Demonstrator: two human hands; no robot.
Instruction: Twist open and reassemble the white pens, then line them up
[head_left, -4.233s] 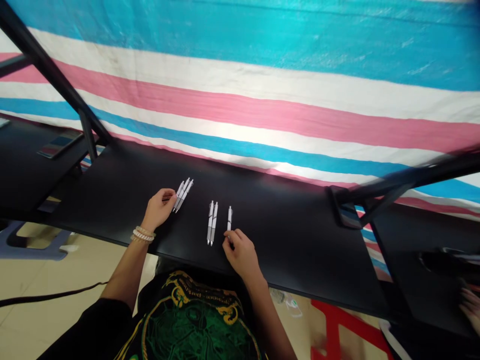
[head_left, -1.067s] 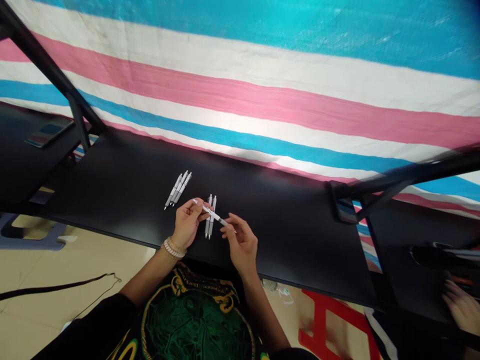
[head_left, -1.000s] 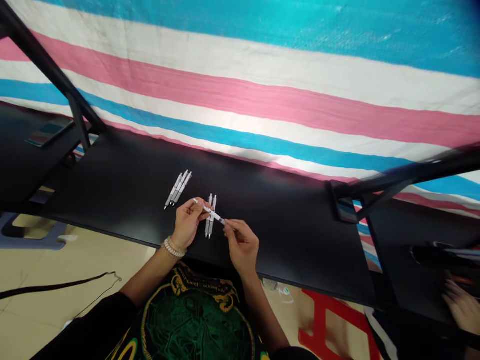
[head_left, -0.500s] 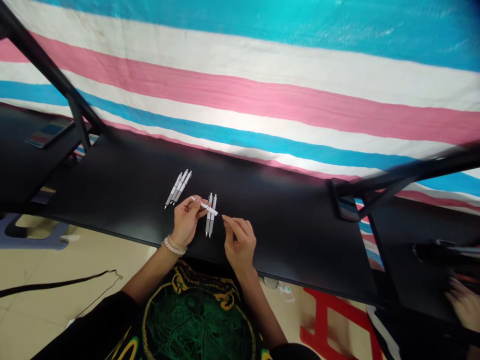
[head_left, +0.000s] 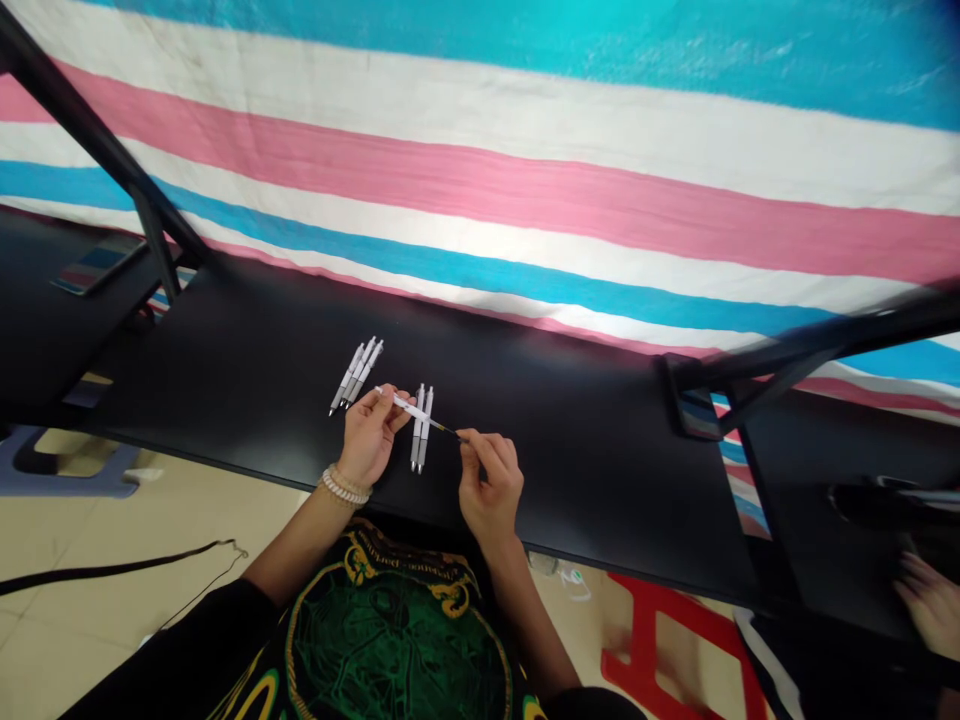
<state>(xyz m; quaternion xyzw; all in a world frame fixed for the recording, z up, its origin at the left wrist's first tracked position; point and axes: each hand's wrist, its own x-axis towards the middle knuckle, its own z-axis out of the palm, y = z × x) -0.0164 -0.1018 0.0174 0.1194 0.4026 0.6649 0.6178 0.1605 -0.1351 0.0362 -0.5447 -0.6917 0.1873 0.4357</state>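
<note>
The person's left hand (head_left: pixel 367 437) is closed in a pinch on the barrel of a white retractable pen (head_left: pixel 411 409), near the pen's pale upper end. The right hand (head_left: pixel 491 480) is also closed to a pinch, with thumb and forefinger meeting at the pen's thin dark tip. The pen spans the gap between the hands, held just above a black tabletop (head_left: pixel 570 500) and tilted slightly across it.

Two white pens (head_left: pixel 421 428) lie side by side on the tabletop, right under the held pen, which crosses their upper halves. Three more white pens (head_left: pixel 356 373) lie in a tight fan on the tabletop, just beyond the left hand. Both hands are near the tabletop's front edge, and beaded bracelets (head_left: pixel 346 485) circle the left wrist.

Past the far edge of the tabletop hangs a striped tarpaulin (head_left: pixel 480 200) in blue, white and pink. Below the front edge is the person's black T-shirt (head_left: pixel 390 625), printed in green and gold. Past the tabletop's right end, a co-worker's hand (head_left: pixel 928 605) shows, its fingers slightly spread.
</note>
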